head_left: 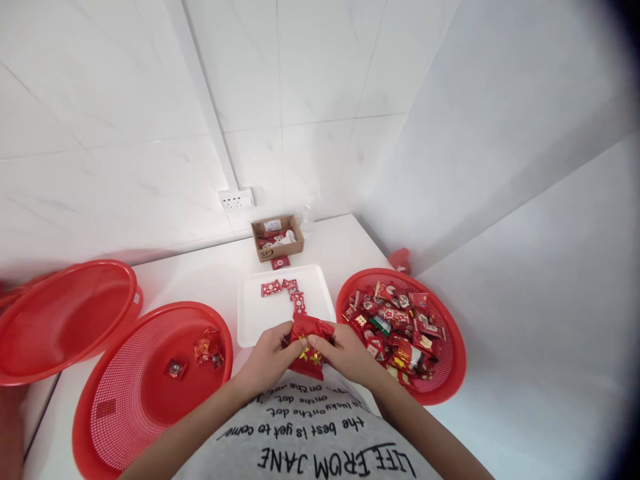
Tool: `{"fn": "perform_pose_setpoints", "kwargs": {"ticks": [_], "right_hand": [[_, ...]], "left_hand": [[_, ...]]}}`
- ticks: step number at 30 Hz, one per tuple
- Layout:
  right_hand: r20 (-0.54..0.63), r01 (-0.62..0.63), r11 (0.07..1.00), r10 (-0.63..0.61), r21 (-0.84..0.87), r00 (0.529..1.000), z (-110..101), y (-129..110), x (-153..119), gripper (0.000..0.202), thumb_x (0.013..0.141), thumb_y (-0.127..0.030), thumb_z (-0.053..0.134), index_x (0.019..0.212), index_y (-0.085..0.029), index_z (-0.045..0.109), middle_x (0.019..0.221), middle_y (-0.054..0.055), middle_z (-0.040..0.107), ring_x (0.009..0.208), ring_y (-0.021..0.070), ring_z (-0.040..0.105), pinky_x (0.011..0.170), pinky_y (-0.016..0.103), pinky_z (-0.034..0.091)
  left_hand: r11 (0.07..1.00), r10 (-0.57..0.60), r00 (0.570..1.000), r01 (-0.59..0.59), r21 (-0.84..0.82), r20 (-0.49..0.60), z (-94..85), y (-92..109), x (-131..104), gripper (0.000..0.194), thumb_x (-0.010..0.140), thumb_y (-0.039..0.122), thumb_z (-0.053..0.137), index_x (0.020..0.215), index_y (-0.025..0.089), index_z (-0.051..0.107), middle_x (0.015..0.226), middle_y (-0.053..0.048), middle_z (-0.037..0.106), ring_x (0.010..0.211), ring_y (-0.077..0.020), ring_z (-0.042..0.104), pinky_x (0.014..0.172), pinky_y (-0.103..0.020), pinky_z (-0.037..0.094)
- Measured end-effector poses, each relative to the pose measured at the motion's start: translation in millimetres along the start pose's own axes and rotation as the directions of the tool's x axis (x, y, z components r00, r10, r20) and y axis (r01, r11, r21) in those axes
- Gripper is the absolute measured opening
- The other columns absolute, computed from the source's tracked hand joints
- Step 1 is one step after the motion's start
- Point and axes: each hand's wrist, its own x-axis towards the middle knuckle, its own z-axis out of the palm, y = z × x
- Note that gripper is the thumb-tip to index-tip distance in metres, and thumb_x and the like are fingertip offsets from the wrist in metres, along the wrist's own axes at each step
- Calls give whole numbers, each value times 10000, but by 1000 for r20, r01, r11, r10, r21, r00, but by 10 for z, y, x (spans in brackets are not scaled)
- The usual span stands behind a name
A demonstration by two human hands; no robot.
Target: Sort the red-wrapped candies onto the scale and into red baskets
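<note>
A red bag with yellow print (pixel 311 360) is held upright between my two hands, close to my shirt and over the front edge of the white tray. My left hand (pixel 273 353) is closed on its left side, and the thumb presses on its front. On the right side, my right hand (pixel 347 350) grips the same bag, thumb on the front. Beyond the bag, several small red packets (pixel 271 288) lie on the white tray (pixel 245 303). The far side of the bag and some fingertips are hidden.
At the right stands a red basket (pixel 456 340) full of wrapped packets. A red basket (pixel 150 320) with a few packets is at left, another (pixel 60 313) beyond it. A cardboard box (pixel 295 250) with packets sits behind the tray, near the wall.
</note>
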Motion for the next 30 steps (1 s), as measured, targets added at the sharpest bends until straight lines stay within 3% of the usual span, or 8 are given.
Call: {"fn": "perform_pose_setpoints", "kwargs": {"ticks": [6,13,16,19,26,30], "right_hand": [[-12,18,999,-17,46,1000,-4,14,2,220,776,-336,502,636,-169,529,612,-38,494,596,107,417,563,223,346],[99,-17,965,-9,261,995,23,78,-20,332,773,-465,542,863,-153,610,774,8,607,710,142,519,666,268,417],[126,-107,923,65,369,990,44,75,-25,367,743,-501,578,860,-156,625,749,6,622,676,137,529,649,272,420],[141,-170,885,120,434,983,58,62,-26,358,701,-494,629,823,-158,631,680,-11,612,608,116,506,591,252,404],[158,-162,831,90,532,983,80,19,-40,333,653,-464,683,755,-154,617,614,-33,577,548,88,469,547,230,367],[133,-132,839,71,528,988,102,55,-16,349,686,-479,648,796,-148,636,670,-7,610,609,117,516,605,264,408]], "left_hand": [[999,31,1000,-30,-35,5,27,-19,7,224,778,340,525,828,143,620,796,-30,637,757,-179,555,677,-267,432],[973,-18,976,66,-220,217,-62,-29,7,291,775,333,560,994,154,627,877,-44,656,792,-183,579,738,-293,444],[950,-13,950,108,-292,312,-58,-7,-2,323,750,347,609,1018,168,631,911,-50,662,808,-193,593,785,-324,445],[941,6,950,100,-325,312,-23,1,-5,352,710,362,661,1011,179,644,928,-54,667,856,-215,595,830,-348,436],[918,49,945,86,-387,324,-36,38,-35,346,676,376,698,954,172,673,899,-59,674,912,-242,590,829,-354,434],[888,14,952,128,-441,304,-14,-1,-17,354,680,362,699,971,164,659,881,-61,672,866,-227,600,816,-356,437]]}}
